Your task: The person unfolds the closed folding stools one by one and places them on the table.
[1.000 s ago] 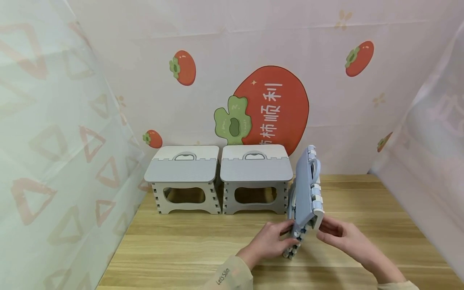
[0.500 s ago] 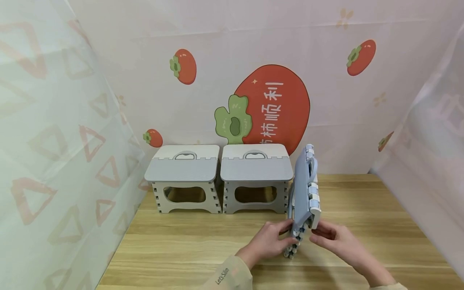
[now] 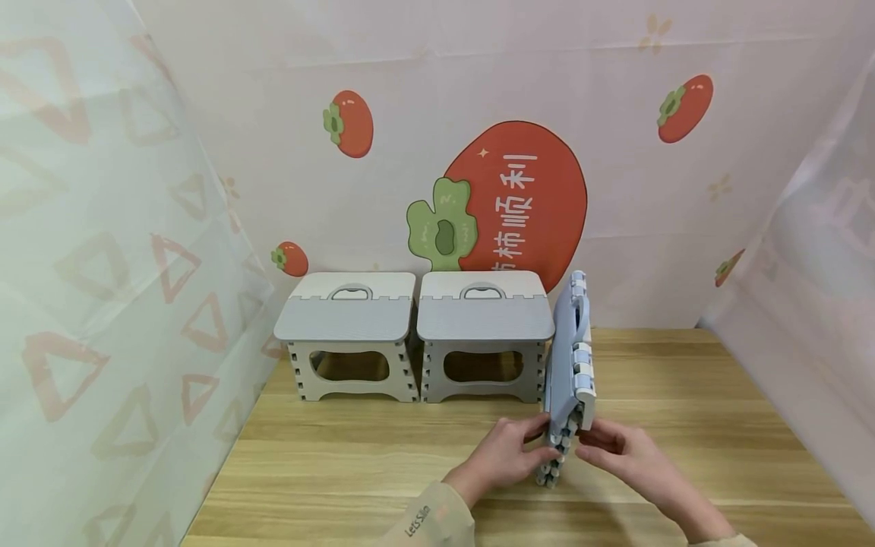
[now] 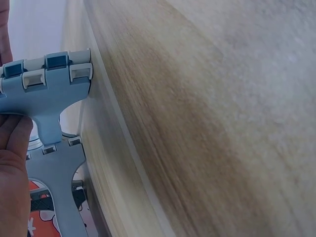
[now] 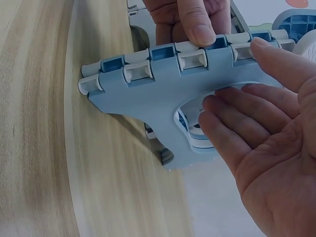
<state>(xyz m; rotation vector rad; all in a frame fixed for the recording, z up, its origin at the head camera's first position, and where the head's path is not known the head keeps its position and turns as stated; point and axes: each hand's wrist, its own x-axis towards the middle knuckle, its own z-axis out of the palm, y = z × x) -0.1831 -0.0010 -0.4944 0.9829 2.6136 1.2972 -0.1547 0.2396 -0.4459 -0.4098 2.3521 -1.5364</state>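
A light-blue and white folding stool (image 3: pixel 566 357) stands on edge on the wooden table, partly folded, its hinged edge toward me. My left hand (image 3: pixel 506 453) grips its near left side. In the right wrist view, the left thumb (image 5: pixel 201 30) lies on the hinge row. On the other side is my right hand (image 3: pixel 632 460), with its fingers fairly straight and the fingertips at the oval opening in a blue leg panel (image 5: pixel 148 101). The right thumb (image 5: pixel 269 54) is by the hinges. In the left wrist view, the left fingers are partly hidden behind the panel (image 4: pixel 47 101).
Two grey and white stools, one at left (image 3: pixel 345 319) and one in the middle (image 3: pixel 485 319), stand unfolded side by side behind my left hand. The wooden table (image 3: pixel 342 456) ends at a patterned cloth backdrop (image 3: pixel 642 190), with cloth sides at left and right.
The right hand has moved left, and the stool's right panel with it, so the stool is narrower. My left hand has stayed nearly in place on it.
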